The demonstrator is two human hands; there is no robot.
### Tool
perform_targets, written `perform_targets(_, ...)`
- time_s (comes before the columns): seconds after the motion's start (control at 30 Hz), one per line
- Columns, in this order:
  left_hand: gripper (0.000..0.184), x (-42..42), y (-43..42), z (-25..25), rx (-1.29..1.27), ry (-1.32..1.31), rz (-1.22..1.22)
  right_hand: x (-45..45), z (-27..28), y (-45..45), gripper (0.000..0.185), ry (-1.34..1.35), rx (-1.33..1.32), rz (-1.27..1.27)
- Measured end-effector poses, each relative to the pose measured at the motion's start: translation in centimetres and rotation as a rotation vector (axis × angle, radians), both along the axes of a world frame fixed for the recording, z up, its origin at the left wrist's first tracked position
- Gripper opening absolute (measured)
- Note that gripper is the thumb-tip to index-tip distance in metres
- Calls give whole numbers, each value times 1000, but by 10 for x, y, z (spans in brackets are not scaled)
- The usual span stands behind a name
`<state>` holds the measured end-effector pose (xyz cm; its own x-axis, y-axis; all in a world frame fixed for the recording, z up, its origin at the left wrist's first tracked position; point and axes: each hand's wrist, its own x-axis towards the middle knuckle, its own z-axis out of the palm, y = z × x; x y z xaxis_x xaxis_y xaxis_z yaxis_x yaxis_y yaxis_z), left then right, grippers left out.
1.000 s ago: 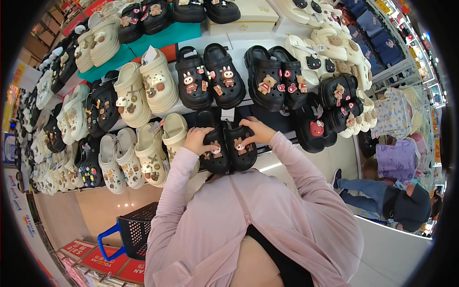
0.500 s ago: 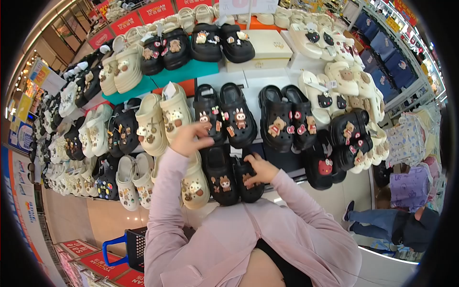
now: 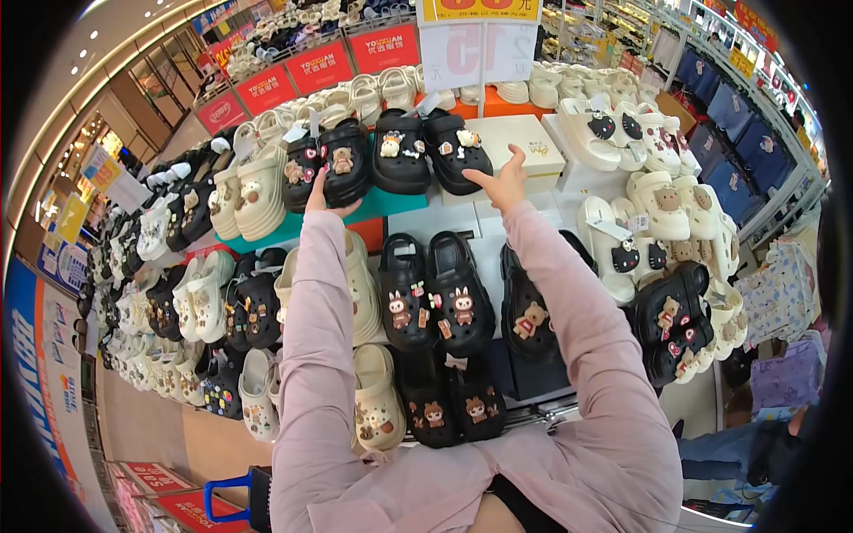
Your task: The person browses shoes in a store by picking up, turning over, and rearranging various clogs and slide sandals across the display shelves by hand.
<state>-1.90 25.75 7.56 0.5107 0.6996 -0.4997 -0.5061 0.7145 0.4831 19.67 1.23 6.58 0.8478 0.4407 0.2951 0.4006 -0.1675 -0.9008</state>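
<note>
Both arms, in pale pink long sleeves, reach up over a tiered shoe display. The left hand (image 3: 330, 202) is at the toe of a black rubber clog with a brown bear charm (image 3: 345, 167), its thumb raised and its other fingers extended sideways below the toe, well parted from the thumb; whether they touch the shoe, I cannot tell. The right hand (image 3: 503, 184) is spread wide and grasps nothing, its thumb pointing toward the toe of a black rubber clog with white and yellow charms (image 3: 453, 158) and its forefinger upright in front of a cream cardboard box (image 3: 533, 169). The thumb tip overlaps that clog in view, though contact is unclear. The clog's mate, a black rubber clog with small white animal charms (image 3: 400, 160), stands between the hands, beside the bear clog. These shoes stand on the upper tier, above a teal riser (image 3: 395, 204). Below, between the forearms, sit black clogs with rabbit charms (image 3: 459, 284); the right sleeve (image 3: 582, 311) partly covers another black clog with a bear in red (image 3: 526, 298).
</note>
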Motion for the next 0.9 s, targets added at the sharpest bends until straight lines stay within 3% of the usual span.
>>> perform_targets(0.03, 75, 4, 3, -4, -2, -13, -19, 7, 1, 8, 100, 311, -93, -128)
perform_targets(0.07, 74, 6, 6, -10, -5, -26, -34, 13, -2, 11, 100, 308, -87, -126)
perform_targets(0.13, 70, 8, 17, -26, 59, -32, -65, 14, -1, 15, 105, 883, 309, 105)
perform_targets(0.17, 71, 11, 15, -28, 81, -41, -29, 14, -8, 20, 105, 982, 486, 191)
perform_targets(0.2, 72, 13, 21, -34, 105, -46, 11, 5, -12, 27, 104, 980, 534, 270)
perform_targets(0.47, 66, 2, 24, -38, 84, -42, 38, -1, -16, 34, 101, 930, 531, 204)
perform_targets(0.73, 61, -12, 23, -32, 33, -98, -84, -2, -13, 31, 102, 958, 564, 208)
perform_targets(0.9, 74, -22, 7, -14, -13, -273, 29, -2, -16, 32, 100, 979, 573, 199)
